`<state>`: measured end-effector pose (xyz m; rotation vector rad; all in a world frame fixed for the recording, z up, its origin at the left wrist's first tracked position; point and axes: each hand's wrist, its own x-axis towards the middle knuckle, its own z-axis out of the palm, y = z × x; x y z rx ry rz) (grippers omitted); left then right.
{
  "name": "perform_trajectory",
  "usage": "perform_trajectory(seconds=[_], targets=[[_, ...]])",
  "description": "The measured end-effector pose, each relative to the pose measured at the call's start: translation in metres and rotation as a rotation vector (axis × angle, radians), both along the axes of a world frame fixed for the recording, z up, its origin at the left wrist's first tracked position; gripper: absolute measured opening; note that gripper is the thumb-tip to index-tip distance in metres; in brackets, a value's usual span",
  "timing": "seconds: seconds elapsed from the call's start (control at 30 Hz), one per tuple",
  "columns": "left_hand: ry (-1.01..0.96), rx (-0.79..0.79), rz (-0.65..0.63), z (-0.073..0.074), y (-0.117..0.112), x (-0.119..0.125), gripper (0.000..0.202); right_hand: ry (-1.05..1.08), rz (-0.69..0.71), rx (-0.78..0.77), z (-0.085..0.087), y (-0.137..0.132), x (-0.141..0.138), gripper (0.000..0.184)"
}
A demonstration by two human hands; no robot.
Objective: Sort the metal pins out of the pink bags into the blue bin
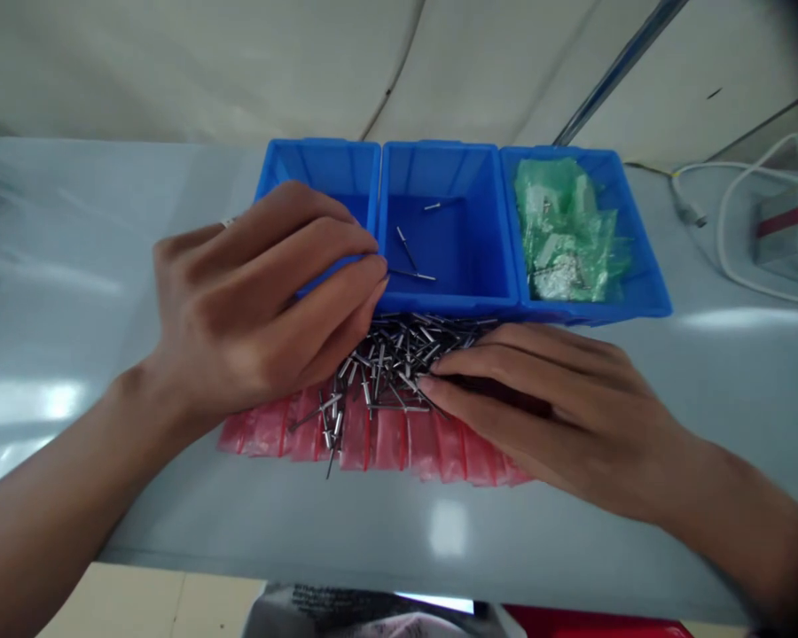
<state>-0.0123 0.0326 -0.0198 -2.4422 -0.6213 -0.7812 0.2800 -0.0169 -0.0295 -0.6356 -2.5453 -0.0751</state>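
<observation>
A heap of silver blind rivets (399, 354) with thin dark stems lies in front of the blue bins, on overlapping pink plastic bags (386, 439). My left hand (266, 301) hangs over the front of the left bin. Its fingers are closed, and what they hold, if anything, is hidden. My right hand (551, 408) is at the right side of the heap, thumb and forefinger pinched on a rivet there. A few loose rivets lie in the middle blue bin (449, 239); one has its end right by my left fingertips.
The left blue bin (323, 159) is partly covered by my hand. In the right blue bin (642, 257) are green plastic bags (565, 230) of small parts. A white cable (722, 213) and a box (791, 230) sit at right on the grey table (293, 514).
</observation>
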Motion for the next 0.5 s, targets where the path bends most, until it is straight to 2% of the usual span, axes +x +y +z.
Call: perform_trajectory(seconds=[0.13, 0.33, 0.43, 0.5], targets=[[0.002, -0.016, -0.019, 0.001, 0.0, 0.001, 0.031, 0.087, -0.007, -0.016, -0.002, 0.0, -0.001, 0.012], [0.025, -0.007, 0.02, 0.002, -0.001, 0.0, 0.029, 0.181, -0.051, -0.018, -0.006, -0.002, 0.005, 0.027], [0.025, -0.019, 0.037, 0.001, -0.002, -0.001, 0.027, 0.236, -0.17, 0.018, -0.004, -0.006, 0.008, 0.021], [0.027, -0.021, 0.044, 0.0, -0.002, -0.002, 0.026, 0.274, -0.26, -0.021, 0.001, -0.01, 0.007, 0.022]])
